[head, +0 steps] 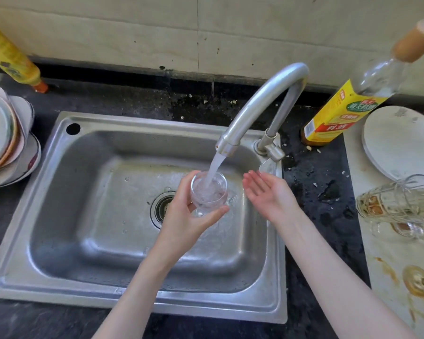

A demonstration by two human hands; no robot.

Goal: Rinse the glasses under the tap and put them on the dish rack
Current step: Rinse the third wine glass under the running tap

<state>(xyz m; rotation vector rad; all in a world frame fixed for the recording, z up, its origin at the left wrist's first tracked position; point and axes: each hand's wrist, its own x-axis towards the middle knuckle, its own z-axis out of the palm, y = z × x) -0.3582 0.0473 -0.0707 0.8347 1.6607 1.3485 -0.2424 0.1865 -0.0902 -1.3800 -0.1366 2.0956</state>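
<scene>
At far left, a stack of plates (3, 140) sits on the dark tabletop (316, 192) beside the steel sink (83, 192). Over the basin, the left hand (181, 214) curls its fingers and thumb around a clear glass (209, 192), held upright under the tap (255, 106) with water running into it. Just right of it, the right hand (267, 192) hangs palm up, fingers relaxed, holding nothing. Farther right, more glasses (399, 204) lie near a white plate (402, 143).
</scene>
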